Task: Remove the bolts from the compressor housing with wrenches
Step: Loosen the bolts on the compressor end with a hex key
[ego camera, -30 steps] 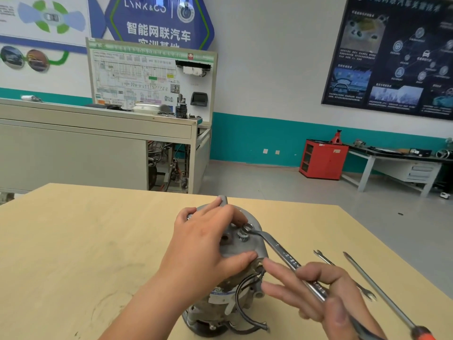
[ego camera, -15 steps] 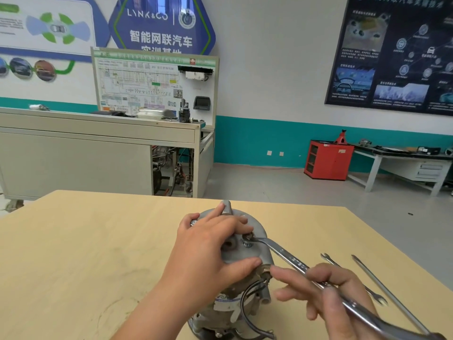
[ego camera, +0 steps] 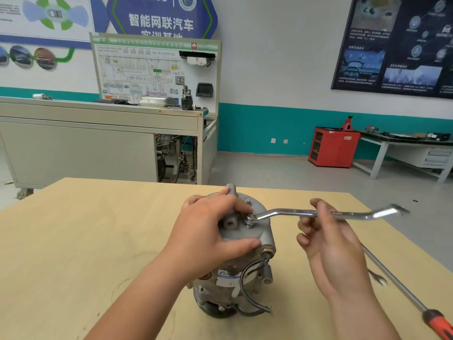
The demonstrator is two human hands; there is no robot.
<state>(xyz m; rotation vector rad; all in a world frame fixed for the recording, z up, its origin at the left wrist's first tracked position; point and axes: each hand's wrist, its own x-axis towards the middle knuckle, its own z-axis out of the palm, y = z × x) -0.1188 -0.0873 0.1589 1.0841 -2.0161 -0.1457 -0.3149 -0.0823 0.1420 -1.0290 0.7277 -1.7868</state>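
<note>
The compressor housing [ego camera: 263, 229] stands on end near the middle of the table [ego camera: 85, 241]. The left hand [ego camera: 208, 231] clamps its top, fingers curled over the far edge and thumb against the near rim, probably to stop the body twisting under the wrench load. The ring end of the wrench [ego camera: 343, 213] sits on a bolt [ego camera: 250, 218] in the top plate, its shaft reaching right for leverage. The right hand [ego camera: 331, 251] meets it with loose, mostly straight fingers [ego camera: 321, 207], apparently pushing rather than gripping; a screwdriver [ego camera: 392, 278] and spare wrench [ego camera: 377, 278] lie near right.
</note>
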